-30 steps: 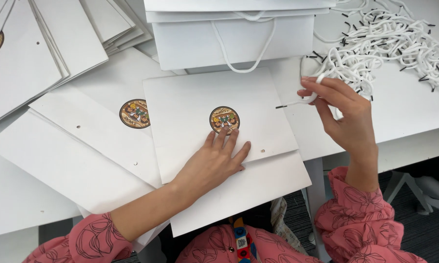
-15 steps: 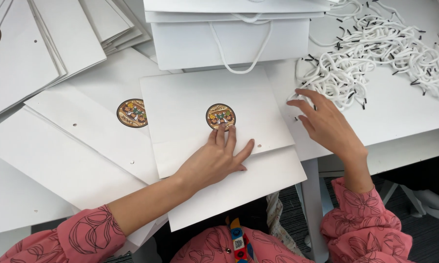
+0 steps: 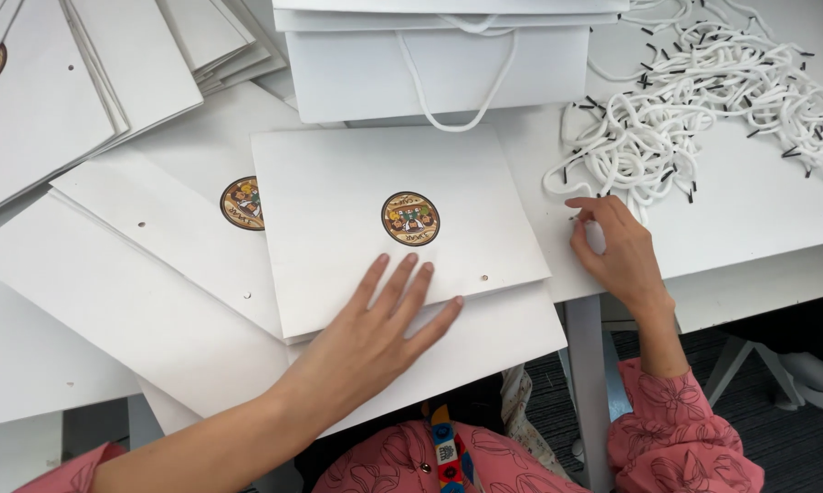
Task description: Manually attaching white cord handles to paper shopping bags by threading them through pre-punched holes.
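Note:
A flat white paper bag (image 3: 338, 183) with a round colourful sticker (image 3: 409, 218) lies on top of other flat bags in front of me. My left hand (image 3: 384, 319) rests flat on its near edge, fingers spread, holding nothing. To the right, my right hand (image 3: 617, 246) is curled at the near edge of a pile of white cords (image 3: 703, 100) with black tips. Its thumb and fingertips pinch one white cord end (image 3: 577, 216) against the table.
More flat white bags (image 3: 110, 274), one with the same sticker (image 3: 243, 203), fan out to the left. Stacks of bags (image 3: 64, 82) sit at the back left. Finished bags with cord handles (image 3: 439, 64) are piled at the back centre. The white table's edge (image 3: 758, 283) runs on the right.
My right hand dropped from above the bag's right edge to the cord pile and closed on a cord end. My left hand slid back from the sticker to the bag's near edge.

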